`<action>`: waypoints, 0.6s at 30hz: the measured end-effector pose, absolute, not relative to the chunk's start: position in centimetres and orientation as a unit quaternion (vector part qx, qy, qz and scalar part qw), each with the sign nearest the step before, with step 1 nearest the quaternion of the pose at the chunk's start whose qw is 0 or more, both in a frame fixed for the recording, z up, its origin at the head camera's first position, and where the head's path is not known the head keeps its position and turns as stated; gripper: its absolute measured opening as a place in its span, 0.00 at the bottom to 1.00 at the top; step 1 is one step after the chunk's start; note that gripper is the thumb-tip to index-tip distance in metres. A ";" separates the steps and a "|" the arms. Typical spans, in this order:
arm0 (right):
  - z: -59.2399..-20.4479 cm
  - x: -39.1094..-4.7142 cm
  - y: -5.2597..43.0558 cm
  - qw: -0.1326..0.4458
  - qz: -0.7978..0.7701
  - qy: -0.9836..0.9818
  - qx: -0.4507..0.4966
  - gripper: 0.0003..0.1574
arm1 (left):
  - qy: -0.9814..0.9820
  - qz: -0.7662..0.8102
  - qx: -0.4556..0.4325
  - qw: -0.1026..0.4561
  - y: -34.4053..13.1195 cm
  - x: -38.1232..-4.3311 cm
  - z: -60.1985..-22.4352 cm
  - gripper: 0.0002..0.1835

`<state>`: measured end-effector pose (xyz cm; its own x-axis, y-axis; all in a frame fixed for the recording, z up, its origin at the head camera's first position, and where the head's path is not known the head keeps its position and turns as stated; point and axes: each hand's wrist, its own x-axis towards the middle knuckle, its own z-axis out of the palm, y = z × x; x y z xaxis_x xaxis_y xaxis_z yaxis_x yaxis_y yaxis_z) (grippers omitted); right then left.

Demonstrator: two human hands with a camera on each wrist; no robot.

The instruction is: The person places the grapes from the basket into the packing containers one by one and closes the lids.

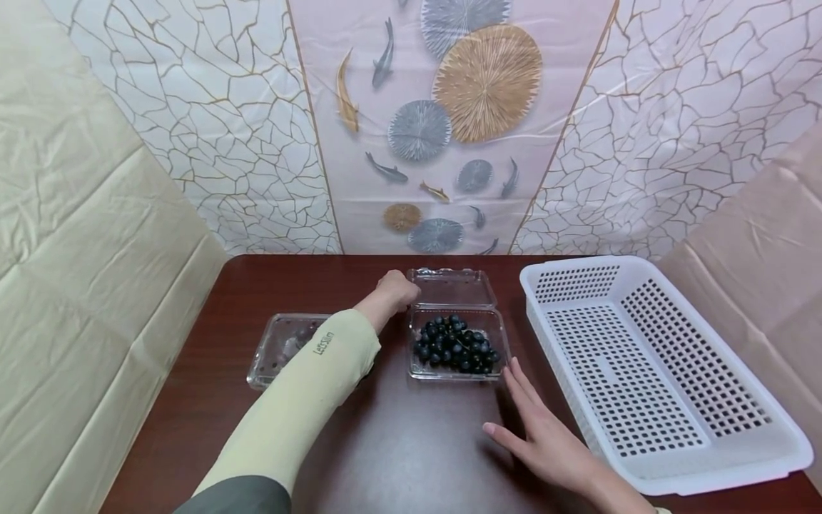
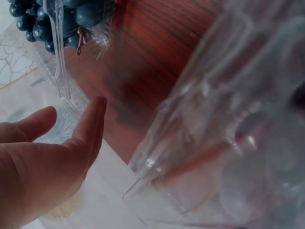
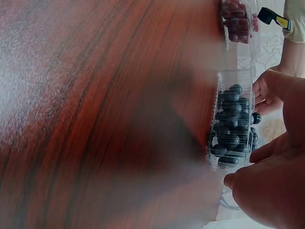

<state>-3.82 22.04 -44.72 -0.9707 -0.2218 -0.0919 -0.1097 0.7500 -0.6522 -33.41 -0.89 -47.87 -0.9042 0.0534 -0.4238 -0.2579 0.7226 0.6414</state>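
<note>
An unfolded clear plastic clamshell box (image 1: 420, 373) holds dark grapes (image 1: 457, 344), its lid (image 1: 449, 289) lying back toward the wall. At the lid's left edge is my left hand (image 1: 397, 289); in the left wrist view its thumb and forefinger (image 2: 90, 129) stand apart with nothing between them, close to the clear plastic. My right hand (image 1: 546, 435) lies low over the table, fingers fairly straight and thumb spread, fingertips right at the box's front right corner. The right wrist view shows the grapes (image 3: 231, 124) through the box's side, beside that hand.
A second clear box (image 1: 270, 350) with reddish fruit (image 3: 237, 21) stands to the left, partly covered by my left sleeve (image 1: 302, 385). A white perforated plastic basket (image 1: 578, 385) stands at the right. Patterned cloth (image 1: 244, 128) hangs behind the brown table (image 1: 398, 442).
</note>
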 end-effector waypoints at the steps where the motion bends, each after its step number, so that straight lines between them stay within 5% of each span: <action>1: -44.7 -3.8 22.1 0.082 -0.341 0.932 -0.090 0.60 | 0.904 0.368 -0.056 0.212 -0.9 -32.7 -46.9 0.19; 8: -44.7 -3.9 22.1 0.082 -0.346 0.930 -0.090 0.59 | 0.883 0.421 -0.055 0.200 -1.7 -28.8 -41.6 0.04; 18: -44.8 -3.9 21.9 0.064 -0.341 0.933 -0.095 0.58 | 0.793 0.566 -0.083 0.211 -2.1 -27.4 -40.3 0.18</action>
<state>-3.87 21.91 -44.85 -0.9736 -0.2217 -0.0542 -0.1345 0.7491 -0.6487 -27.37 -2.11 -40.26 -0.8976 0.1074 -0.4276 -0.3695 0.3456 0.8625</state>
